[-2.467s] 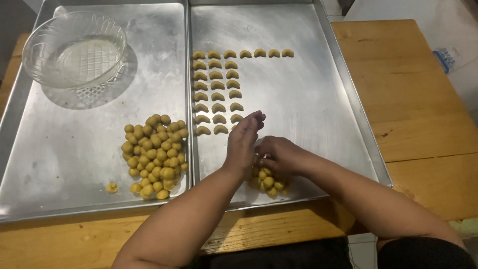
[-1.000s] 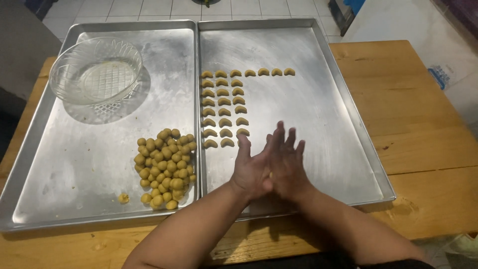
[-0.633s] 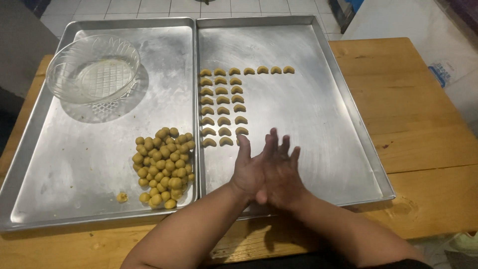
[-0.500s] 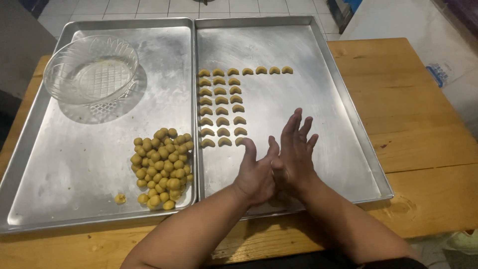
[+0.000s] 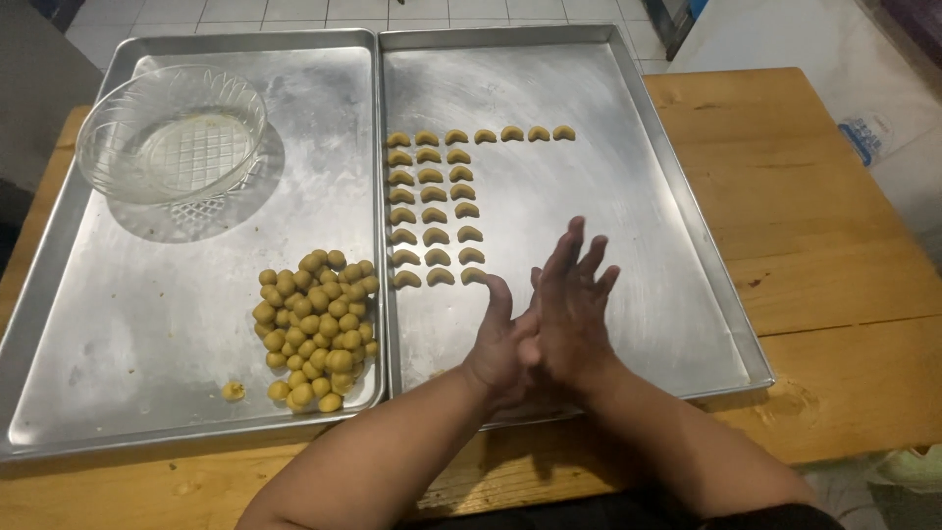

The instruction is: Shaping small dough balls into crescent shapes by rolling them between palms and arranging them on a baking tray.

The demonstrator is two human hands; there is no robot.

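The two palms are pressed flat together over the near part of the right tray [image 5: 687, 294], the right hand [image 5: 569, 304] laid over the left hand [image 5: 500, 348] with its fingers spread and pointing away; whether a bit of dough is held between them cannot be told, since the palms hide the gap, and neither grip is clenched around anything that shows. Judged from this pose, a piece is being rolled between the palms. A bend into a curve would be called for next, and a gentle setting down at the open end of the rows, so that the soft shape is not flattened. Just beyond the fingertips the crescents [image 5: 432, 211] are laid out in three short columns, with one longer row across the top; they are small, matte, yellow-brown and evenly curved. On the left tray [image 5: 147, 324], the dough balls [image 5: 314, 329] are heaped in a loose pile, round and smooth, with one stray crumb apart to the left. Farther back a clear glass bowl [image 5: 172, 132] with a cut pattern is seen, empty. Both trays are dull, scuffed metal with raised rims, set side by side and touching on a wooden surface [image 5: 834, 245] of warm, grained planks.
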